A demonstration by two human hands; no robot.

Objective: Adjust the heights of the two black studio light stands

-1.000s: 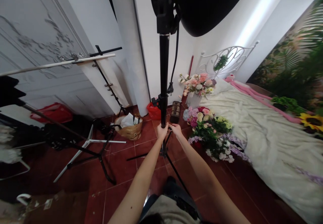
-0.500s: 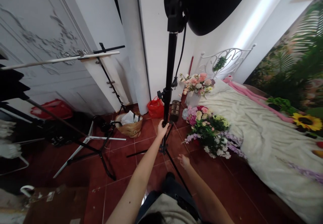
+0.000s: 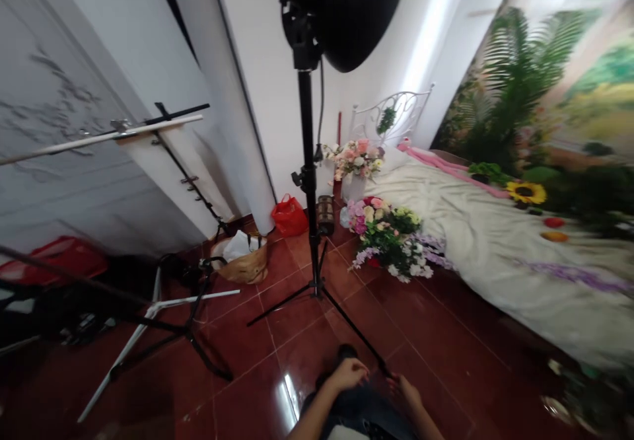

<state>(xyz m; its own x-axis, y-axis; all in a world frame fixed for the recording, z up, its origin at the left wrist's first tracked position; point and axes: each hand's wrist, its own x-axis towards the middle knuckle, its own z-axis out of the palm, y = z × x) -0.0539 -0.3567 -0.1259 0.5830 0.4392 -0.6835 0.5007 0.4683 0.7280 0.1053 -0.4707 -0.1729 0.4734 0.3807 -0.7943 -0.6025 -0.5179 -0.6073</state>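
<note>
A black light stand (image 3: 308, 143) stands upright on its spread tripod legs, topped by a large black lamp reflector (image 3: 347, 10). My left hand (image 3: 351, 372) is low in front of my legs, away from the pole, its fingers loosely bent and apart with nothing in them. Close to the foot of the nearest tripod leg (image 3: 354, 328) is my right hand (image 3: 405, 390), slightly blurred, with its fingers loosely out. It appears to hold nothing; whether it touches the leg I cannot tell. A cable with a plug (image 3: 318, 152) hangs beside the pole.
Flower bunches (image 3: 396, 235) and a bed with a cream cover (image 3: 475, 228) are on the right. Behind the stand are a red bag (image 3: 290, 215) and a lantern-like object (image 3: 325, 214). A wicker basket (image 3: 245, 265) and a white stand (image 3: 153, 311) are left, on red floor tiles (image 3: 257, 387).
My left hand has let go of the light stand's pole and drawn back toward my body. My right hand has also come down and back. The view has shifted to the right.
</note>
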